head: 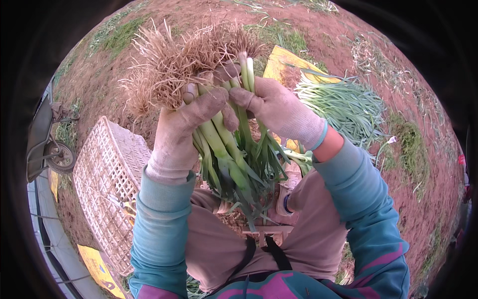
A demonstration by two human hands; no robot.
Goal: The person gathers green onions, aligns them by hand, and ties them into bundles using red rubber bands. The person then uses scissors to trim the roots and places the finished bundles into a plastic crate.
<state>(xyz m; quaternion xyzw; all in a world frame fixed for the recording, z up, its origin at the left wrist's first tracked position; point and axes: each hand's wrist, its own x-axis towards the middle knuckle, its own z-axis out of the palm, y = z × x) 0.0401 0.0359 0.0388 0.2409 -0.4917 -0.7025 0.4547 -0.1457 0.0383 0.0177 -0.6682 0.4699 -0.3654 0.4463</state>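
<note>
A bunch of leeks or similar thick green stalks [213,140] is held up in front of me, brown dry roots [186,61] at the top and leaves hanging down. My left hand [183,130], in a soiled white knit glove, grips the thicker stalks just below the roots. On the other side my right hand [278,106], gloved alike, has thumb and fingers closed around thinner stalks [246,71] with pale ends. The two hands nearly touch, and some fingers are hidden behind the stalks.
On its side at left lies a white plastic lattice crate [108,157], with scissors [121,203] by it. Beyond stands a wheelbarrow [48,145]. A pile of green stalks [340,106] rests at right by a yellow sack [285,63]. Another yellow sack [99,269] lies lower left.
</note>
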